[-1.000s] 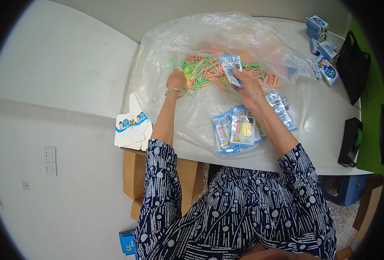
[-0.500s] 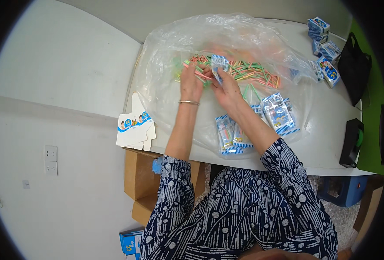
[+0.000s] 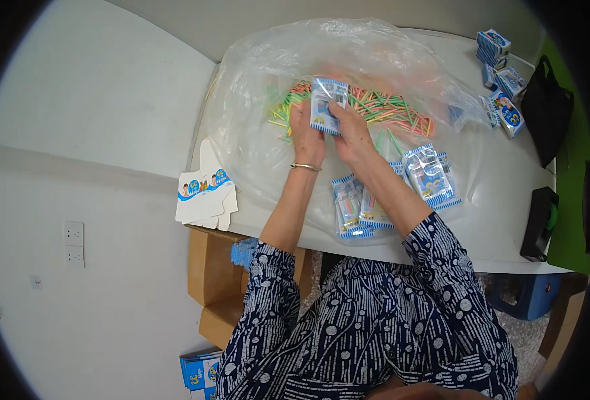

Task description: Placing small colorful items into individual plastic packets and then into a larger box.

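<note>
A small blue-and-white striped plastic packet (image 3: 328, 119) stands upright between my hands, over a heap of thin pink, green and yellow sticks (image 3: 392, 107). My right hand (image 3: 355, 137) grips its right side, thumb pressed on the front. From the left, my left hand (image 3: 307, 141) closes on the packet, its fingers partly hidden behind it; whether sticks are still in that hand cannot be seen. Filled packets of the same kind (image 3: 428, 175) lie overlapping by my right forearm, with more packets (image 3: 348, 200) just left of them.
A large clear plastic bag (image 3: 255, 73) spreads under the sticks on the white table (image 3: 502, 220). Flattened white cartons (image 3: 205, 200) lie at the left edge. Small boxes (image 3: 494, 43), a black bag (image 3: 546, 110) and a black tape dispenser (image 3: 540, 223) stand right. Below is an open cardboard box (image 3: 208, 273).
The packet has turned upright and now faces me between both hands. My left hand has moved right against it, and the sticks seen in its fingers before no longer show.
</note>
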A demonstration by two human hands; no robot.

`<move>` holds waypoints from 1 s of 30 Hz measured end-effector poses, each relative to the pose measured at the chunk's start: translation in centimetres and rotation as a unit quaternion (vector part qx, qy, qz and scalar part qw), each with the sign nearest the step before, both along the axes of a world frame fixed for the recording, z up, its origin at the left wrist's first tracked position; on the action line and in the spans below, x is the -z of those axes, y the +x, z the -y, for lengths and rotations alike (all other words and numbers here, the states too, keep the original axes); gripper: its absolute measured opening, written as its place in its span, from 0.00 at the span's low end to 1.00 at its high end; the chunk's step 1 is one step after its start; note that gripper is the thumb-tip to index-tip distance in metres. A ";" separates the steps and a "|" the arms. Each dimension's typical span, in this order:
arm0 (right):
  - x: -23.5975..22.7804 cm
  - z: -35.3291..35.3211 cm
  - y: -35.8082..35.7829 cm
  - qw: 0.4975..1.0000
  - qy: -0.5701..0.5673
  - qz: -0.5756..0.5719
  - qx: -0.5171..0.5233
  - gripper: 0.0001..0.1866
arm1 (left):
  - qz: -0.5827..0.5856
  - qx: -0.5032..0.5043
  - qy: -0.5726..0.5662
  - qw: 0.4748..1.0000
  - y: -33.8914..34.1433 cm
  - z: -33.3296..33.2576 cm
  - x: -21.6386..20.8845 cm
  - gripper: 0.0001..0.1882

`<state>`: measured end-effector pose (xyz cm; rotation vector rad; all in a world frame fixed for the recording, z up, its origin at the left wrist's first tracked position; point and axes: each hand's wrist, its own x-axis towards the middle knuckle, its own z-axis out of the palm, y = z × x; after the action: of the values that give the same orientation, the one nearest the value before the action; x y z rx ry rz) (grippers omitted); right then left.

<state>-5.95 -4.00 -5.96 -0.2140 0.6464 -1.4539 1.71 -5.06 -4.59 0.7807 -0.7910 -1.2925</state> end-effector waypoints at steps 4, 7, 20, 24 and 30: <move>-1.5 -1.8 -4.0 0.991 -0.040 -0.112 -0.066 0.09 | 0.002 0.026 -0.054 0.998 2.8 1.3 -1.8 0.11; -1.5 -2.3 -7.1 0.956 -0.108 -0.238 -0.135 0.09 | 0.026 0.026 -0.070 0.997 2.9 0.8 -4.4 0.12; -1.0 -3.8 -9.9 0.912 -0.138 -0.243 -0.300 0.13 | 0.126 0.120 -0.101 0.980 0.0 -3.5 -6.5 0.16; -0.9 -3.8 -10.2 0.910 -0.147 -0.235 -0.308 0.14 | 0.166 0.146 -0.116 0.968 0.0 -4.0 -5.3 0.16; -0.2 -4.1 -10.1 0.909 -0.176 -0.255 -0.280 0.12 | 0.277 0.178 -0.117 0.937 0.6 -5.0 -4.2 0.21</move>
<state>-16.04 0.08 -5.78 -1.0082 0.6598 -0.9358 2.36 -0.02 -0.36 0.8439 -1.5706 -1.2695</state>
